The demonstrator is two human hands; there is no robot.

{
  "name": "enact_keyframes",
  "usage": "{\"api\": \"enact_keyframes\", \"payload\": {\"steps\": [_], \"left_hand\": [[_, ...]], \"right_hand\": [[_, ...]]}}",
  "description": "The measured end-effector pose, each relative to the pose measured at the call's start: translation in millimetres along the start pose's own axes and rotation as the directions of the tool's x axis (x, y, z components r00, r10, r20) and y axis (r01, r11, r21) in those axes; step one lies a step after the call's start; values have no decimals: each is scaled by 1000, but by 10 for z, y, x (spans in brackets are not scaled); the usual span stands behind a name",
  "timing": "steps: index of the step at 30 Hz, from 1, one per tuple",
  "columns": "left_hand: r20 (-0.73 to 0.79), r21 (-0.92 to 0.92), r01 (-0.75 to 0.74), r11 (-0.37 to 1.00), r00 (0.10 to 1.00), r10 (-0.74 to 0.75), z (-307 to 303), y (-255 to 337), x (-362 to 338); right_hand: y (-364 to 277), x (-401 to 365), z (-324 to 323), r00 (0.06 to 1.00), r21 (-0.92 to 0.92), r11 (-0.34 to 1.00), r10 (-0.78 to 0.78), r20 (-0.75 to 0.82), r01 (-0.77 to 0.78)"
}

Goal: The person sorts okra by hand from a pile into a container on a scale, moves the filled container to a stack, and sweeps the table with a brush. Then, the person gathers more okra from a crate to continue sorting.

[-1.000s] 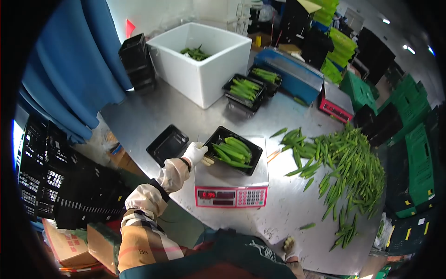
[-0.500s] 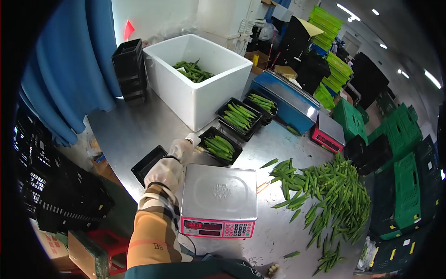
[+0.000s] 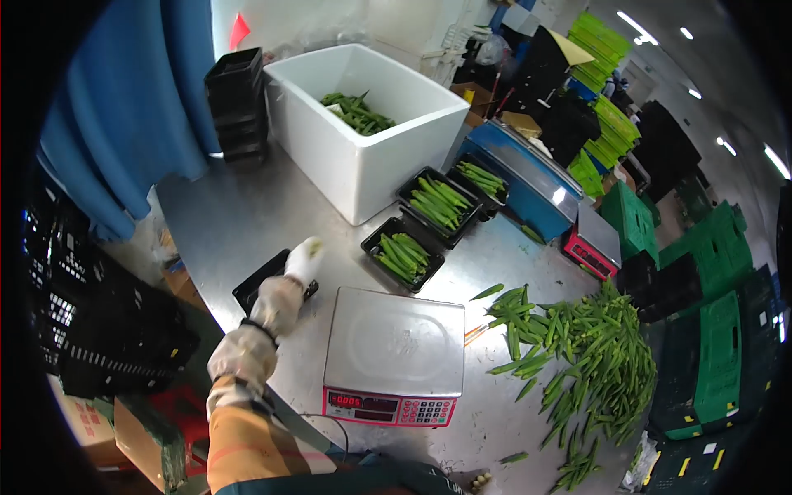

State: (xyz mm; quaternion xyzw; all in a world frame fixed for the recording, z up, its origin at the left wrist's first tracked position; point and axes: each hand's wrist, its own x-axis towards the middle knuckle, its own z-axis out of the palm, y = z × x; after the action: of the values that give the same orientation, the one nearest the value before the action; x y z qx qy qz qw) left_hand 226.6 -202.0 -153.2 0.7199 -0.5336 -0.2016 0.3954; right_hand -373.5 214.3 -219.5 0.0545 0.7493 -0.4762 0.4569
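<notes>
My left hand, in a white glove and a clear plastic sleeve, is over the edge of a black plastic tray. A greenish patch shows near its fingertips; the fingers are too blurred to read. To the right of it sits a black tray of okra, beyond the electronic scale. The scale's plate is bare and its display is lit red. At the bottom edge, only what look like the gloved fingertips of my right hand show, near a single okra pod.
A white foam box holding okra stands at the back. Two more filled trays sit beside it. A large okra pile covers the table's right side. Stacked black trays, a second scale and green crates surround the space.
My left hand has moved left, from beside the filled okra tray to the black tray at the left. The scale's display has changed. The view has shifted slightly.
</notes>
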Motion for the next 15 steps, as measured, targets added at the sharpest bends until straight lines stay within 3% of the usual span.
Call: {"api": "enact_keyframes", "payload": {"steps": [3,8,10,15], "left_hand": [[-28,299,-146,943,986,161,-521,-43,-552],[339,362,-394,845,900,274,-754,-811,-1288],[165,328,-347,879,937,309,-749,-967,-1467],[130,253,-340,906,940,316,-754,-1010,-1297]], "right_hand": [[37,-112,-76,998,7,999,-52,-41,52],[206,-593,-205,961,-126,976,-200,-193,178],[114,-691,-197,948,-142,970,-225,-225,197],[147,-620,-156,956,-15,988,-153,-250,155]]}}
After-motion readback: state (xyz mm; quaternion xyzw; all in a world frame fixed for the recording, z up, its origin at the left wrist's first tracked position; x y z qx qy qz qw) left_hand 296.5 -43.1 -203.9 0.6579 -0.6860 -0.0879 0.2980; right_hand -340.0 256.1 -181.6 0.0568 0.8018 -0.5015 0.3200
